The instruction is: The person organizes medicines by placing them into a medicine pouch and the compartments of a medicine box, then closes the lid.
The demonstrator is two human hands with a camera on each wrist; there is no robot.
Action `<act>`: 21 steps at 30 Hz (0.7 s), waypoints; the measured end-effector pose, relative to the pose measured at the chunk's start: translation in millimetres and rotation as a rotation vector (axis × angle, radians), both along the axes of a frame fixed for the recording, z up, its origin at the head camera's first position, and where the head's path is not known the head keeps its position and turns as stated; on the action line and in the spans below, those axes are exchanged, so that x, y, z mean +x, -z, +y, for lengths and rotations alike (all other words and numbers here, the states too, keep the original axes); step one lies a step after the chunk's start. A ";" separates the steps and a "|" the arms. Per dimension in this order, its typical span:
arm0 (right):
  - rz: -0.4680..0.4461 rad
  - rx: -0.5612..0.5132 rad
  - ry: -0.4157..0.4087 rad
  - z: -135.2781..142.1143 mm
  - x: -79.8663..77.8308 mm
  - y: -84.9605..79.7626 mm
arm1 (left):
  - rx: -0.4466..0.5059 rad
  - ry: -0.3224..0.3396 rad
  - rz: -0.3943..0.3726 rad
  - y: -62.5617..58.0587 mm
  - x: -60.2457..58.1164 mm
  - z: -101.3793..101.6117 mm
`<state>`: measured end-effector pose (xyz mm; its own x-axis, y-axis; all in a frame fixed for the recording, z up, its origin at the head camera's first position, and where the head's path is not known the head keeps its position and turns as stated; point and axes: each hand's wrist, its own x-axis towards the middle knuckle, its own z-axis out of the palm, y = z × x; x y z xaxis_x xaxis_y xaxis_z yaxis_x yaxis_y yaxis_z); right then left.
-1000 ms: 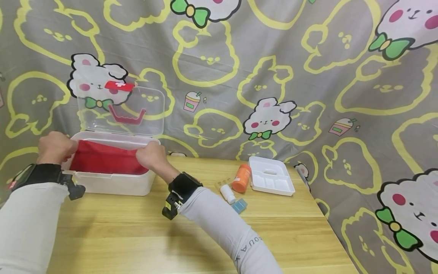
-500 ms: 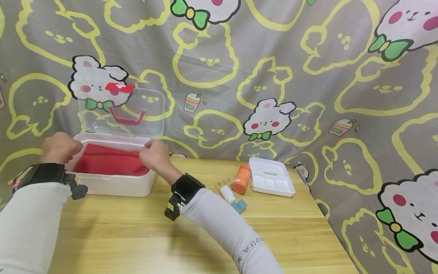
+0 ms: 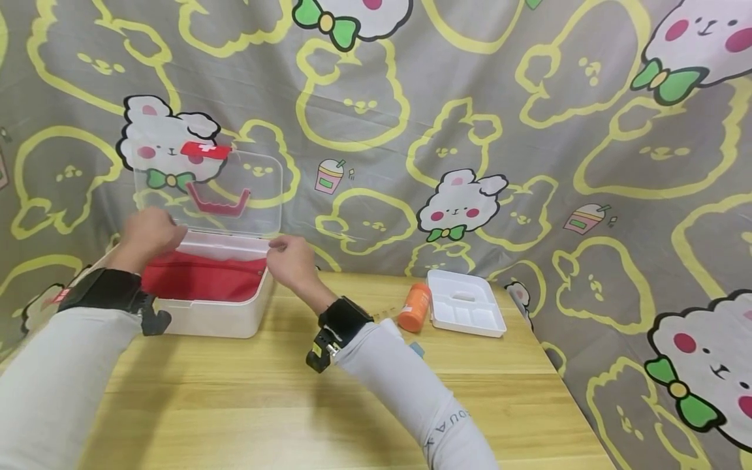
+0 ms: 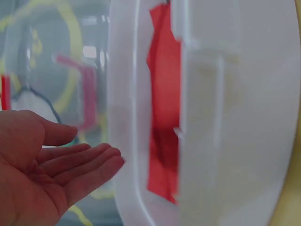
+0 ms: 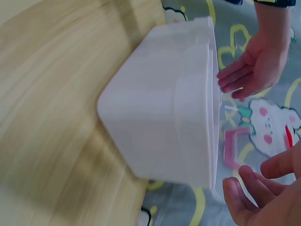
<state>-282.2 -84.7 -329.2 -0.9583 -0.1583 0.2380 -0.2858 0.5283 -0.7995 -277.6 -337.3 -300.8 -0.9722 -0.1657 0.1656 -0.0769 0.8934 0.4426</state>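
A white plastic box point(image 3: 205, 318) stands on the table at the left in the head view, its clear lid point(image 3: 264, 196) raised behind it. Inside lies a red fabric pouch point(image 3: 202, 279) with a zip line along it. My left hand point(image 3: 149, 236) is over the box's left part; in the left wrist view the fingers point(image 4: 89, 172) are extended and hold nothing. At the box's right rim is my right hand point(image 3: 295, 262). The right wrist view shows its fingers point(image 5: 256, 186) loosely bent, with nothing between them.
To the right lie an orange bottle point(image 3: 415, 307) and a white compartment tray point(image 3: 464, 285). My right sleeve point(image 3: 405, 385) partly covers a small blue item point(image 3: 418, 349). A clear strip point(image 3: 384, 314) lies near the bottle. A patterned curtain point(image 3: 376, 163) hangs behind the table.
Both hands have let go of the red pouch, which now lies lower in the box. The left hand has moved right and up; the right hand has shifted right.
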 end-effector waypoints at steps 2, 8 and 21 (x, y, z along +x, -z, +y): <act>0.018 -0.004 0.009 10.9 -4.6 1.6 | -0.018 0.039 0.033 -5.1 -3.6 10.5; 0.005 0.002 0.057 53.7 -18.2 5.1 | 0.009 0.089 0.118 -18.4 -5.5 45.9; 0.045 0.106 0.205 180.4 -44.1 -0.1 | 0.047 0.234 0.169 -37.6 12.0 116.2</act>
<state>-326.3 95.7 -329.2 -0.9618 0.0124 0.2734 -0.1977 0.6595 -0.7253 -265.6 -221.1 -263.2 -0.9441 0.0486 0.3260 0.2075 0.8561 0.4733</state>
